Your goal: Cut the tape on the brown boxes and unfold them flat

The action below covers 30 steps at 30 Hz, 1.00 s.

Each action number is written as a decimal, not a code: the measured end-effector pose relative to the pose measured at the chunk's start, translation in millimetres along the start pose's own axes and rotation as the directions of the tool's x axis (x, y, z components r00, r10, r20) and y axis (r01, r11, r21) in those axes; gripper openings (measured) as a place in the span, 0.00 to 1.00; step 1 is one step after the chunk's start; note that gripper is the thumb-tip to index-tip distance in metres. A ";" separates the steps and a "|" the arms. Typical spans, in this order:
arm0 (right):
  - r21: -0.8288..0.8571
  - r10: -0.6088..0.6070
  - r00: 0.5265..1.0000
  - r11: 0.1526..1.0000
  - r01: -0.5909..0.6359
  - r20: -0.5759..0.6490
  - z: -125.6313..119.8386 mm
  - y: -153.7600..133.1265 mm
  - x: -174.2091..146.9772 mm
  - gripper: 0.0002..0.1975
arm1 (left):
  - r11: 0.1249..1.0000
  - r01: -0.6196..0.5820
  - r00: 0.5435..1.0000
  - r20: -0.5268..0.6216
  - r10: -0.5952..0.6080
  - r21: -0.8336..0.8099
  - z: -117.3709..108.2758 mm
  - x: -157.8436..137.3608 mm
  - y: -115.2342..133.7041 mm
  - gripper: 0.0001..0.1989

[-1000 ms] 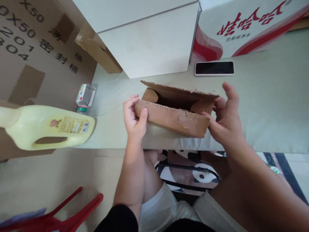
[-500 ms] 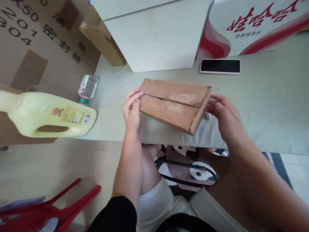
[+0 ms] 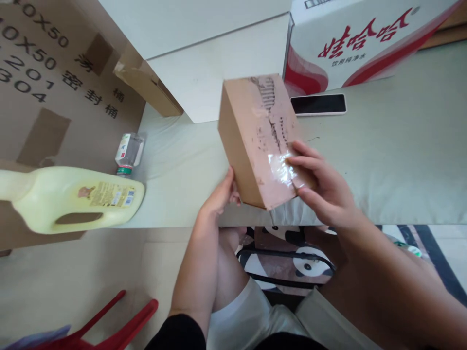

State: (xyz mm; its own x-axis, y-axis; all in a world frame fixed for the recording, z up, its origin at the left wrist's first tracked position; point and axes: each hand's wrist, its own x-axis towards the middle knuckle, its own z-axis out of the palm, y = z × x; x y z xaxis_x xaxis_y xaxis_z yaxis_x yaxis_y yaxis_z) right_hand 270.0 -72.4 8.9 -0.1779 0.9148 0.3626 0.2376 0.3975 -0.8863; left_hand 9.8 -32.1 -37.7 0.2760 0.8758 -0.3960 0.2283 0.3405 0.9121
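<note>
- Holding the cardboard box [image 3: 253,131] over the surface [image 3: 383,160], your left hand [image 3: 221,194] and right hand [image 3: 328,187] both grip its nearer end.
- Its long axis runs away from you, toward the white carton [image 3: 204,73], far end leaning left.
- Your left hand is at its left side; your right fingers [image 3: 306,163] rest on the shiny tape [image 3: 280,167], at right.

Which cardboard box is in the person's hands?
The small brown box with shiny tape, held between left hand and right hand; the others, including the big printed carton, have no hand on them.
</note>
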 end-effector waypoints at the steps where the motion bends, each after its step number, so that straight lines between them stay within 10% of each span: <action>1: -0.014 0.011 0.996 1.000 -0.012 -0.088 -0.6 1.0 -0.5 0.20 | 0.993 0.102 0.981 0.160 -0.111 0.065 -0.8 -2.8 1.1 0.46; 3: -0.037 0.070 0.971 0.996 -0.080 -0.227 -1.2 4.6 -0.8 0.14 | 0.962 0.162 0.934 0.281 -0.222 0.220 -5.8 -3.6 0.6 0.39; 5: -0.036 0.159 0.949 0.984 -0.176 -0.271 -0.8 8.7 -0.3 0.09 | 0.958 0.029 1.000 -0.016 -0.025 0.287 -12.7 2.3 -2.9 0.31; 6: -0.025 0.202 0.946 0.976 -0.216 -0.254 -0.3 10.1 0.2 0.07 | 0.954 -0.084 0.955 -0.250 0.159 0.288 -15.9 7.0 -4.8 0.30; 9: 0.046 0.242 0.967 0.970 -0.239 -0.077 0.7 10.2 1.7 0.08 | 0.823 -0.478 0.566 -0.609 0.555 0.305 -20.0 20.0 -7.7 0.34; 11: 0.096 0.202 0.976 0.973 -0.209 0.078 0.1 9.2 2.5 0.10 | 0.732 -0.604 0.494 -0.572 0.655 0.315 -16.8 23.5 -6.3 0.32; 13: 0.096 0.198 0.974 0.973 -0.209 0.114 -1.5 12.2 3.2 0.13 | 0.721 -0.631 0.518 -0.538 0.665 0.284 -10.4 22.7 -3.8 0.28; 18: -0.379 0.344 0.905 0.826 -0.419 -0.250 -6.3 47.3 1.6 0.15 | 0.746 -0.619 0.553 -0.537 0.636 0.246 1.3 17.1 -0.9 0.27; 22: -0.663 0.342 0.928 0.661 -0.351 -0.151 -8.9 73.6 -2.2 0.22 | 0.730 -0.635 0.545 -0.524 0.654 0.252 -0.3 17.7 -2.0 0.27; 30: -0.347 0.399 0.884 0.815 -0.464 -0.245 -27.0 51.8 0.0 0.18 | 0.705 -0.661 0.532 -0.502 0.682 0.257 -1.8 23.0 -9.1 0.27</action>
State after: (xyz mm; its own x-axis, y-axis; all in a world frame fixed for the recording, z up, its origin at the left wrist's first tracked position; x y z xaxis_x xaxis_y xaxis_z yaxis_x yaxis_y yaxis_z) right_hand 308.1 -49.9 -29.3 0.1713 0.9845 0.0376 0.6072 -0.0754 -0.7910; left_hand 12.4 -14.5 -54.9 -0.1662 0.8695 0.4651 0.2186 -0.4274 0.8772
